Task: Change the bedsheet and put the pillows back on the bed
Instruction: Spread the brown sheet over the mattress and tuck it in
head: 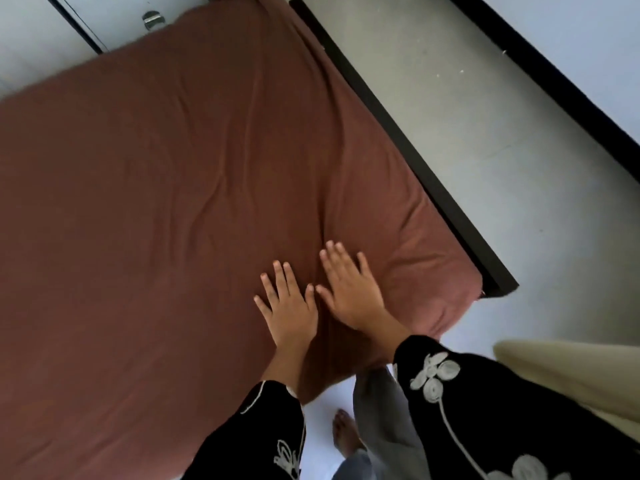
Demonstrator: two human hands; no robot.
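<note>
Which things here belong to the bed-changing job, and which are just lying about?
Job: brown bedsheet; left hand and right hand, both flat on it.
Lying about: black bed frame; cupboard handle; floor; beige fabric, unclear what.

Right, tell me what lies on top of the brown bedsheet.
Only the left hand and right hand rest on the bedsheet, flat with fingers spread, near its corner. Nothing else shows on it. What it covers is hidden.

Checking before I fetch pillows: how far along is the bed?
Done: the brown sheet covers the bed, near corner included. In hand: left hand and right hand lie flat on it, seemingly smoothing it. Left: no pillows show on the bed.
</note>
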